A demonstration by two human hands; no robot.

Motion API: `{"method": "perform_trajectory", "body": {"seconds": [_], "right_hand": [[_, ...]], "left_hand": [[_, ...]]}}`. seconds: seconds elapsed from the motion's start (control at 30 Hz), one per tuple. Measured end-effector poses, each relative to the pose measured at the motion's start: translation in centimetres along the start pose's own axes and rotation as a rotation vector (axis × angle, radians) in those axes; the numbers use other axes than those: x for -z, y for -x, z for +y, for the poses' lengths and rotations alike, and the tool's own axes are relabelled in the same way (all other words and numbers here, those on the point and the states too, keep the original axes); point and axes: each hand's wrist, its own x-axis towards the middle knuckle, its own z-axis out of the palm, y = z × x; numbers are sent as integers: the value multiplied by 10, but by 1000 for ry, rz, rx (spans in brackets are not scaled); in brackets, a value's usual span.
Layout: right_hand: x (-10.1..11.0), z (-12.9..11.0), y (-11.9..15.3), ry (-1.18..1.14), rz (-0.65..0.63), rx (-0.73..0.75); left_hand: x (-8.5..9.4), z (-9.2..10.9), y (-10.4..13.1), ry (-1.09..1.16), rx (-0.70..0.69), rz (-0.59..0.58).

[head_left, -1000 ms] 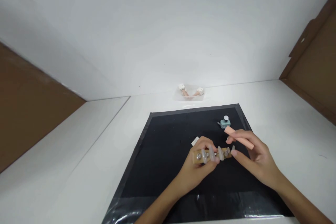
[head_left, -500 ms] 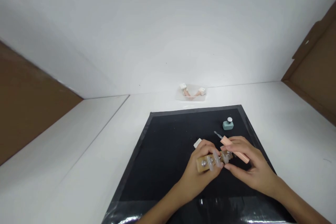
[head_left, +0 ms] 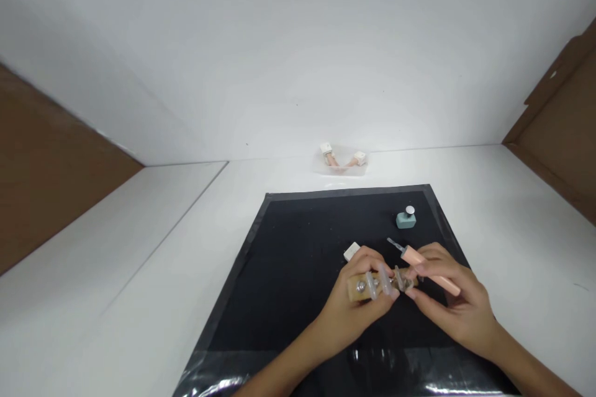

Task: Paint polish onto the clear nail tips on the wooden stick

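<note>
My left hand (head_left: 349,304) is closed around a wooden nail-tip stand (head_left: 354,289), which bears silver balls and several clear false nails (head_left: 384,279) standing up in a row. At the stand's right end is my right hand (head_left: 459,298), its thumb and fingertips close against the last nail tip; whether they pinch it I cannot tell. Held across the right fingers is a slim brush with a peach handle (head_left: 431,269), its thin grey tip pointing up and left. Behind my left fingers, a small white block (head_left: 351,251) is partly hidden.
A teal bottle with a silver knob (head_left: 406,219) stands on the black mat (head_left: 288,260) toward its back right. Beyond the mat, a clear tray (head_left: 342,170) holds two white-ended pieces. White walls and brown cardboard panels (head_left: 559,130) enclose the table.
My right hand and the peach-handled brush have shifted slightly right, along the stand's right end. The last nail tips sit at a different angle. My left hand keeps its hold.
</note>
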Motion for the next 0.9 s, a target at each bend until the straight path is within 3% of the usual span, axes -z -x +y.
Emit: {"method": "perform_trajectory", "body": {"seconds": [0.17, 0.37, 0.5, 0.63, 0.77, 0.9], "right_hand": [[12, 4, -4, 20, 131, -113], [43, 24, -13, 500, 401, -405], [56, 45, -11, 758, 274, -517], [58, 64, -3, 858, 100, -547], [57, 72, 2, 832, 67, -546], [59, 64, -2, 798, 107, -535]], "left_hand": [[-2, 0, -1, 228, 151, -16], [-4, 0, -2, 608, 338, 3], [-3, 2, -1, 702, 409, -7], [-2, 1, 0, 763, 458, -16], [-1, 1, 1, 781, 437, -45], [0, 3, 3, 771, 400, -71]]}}
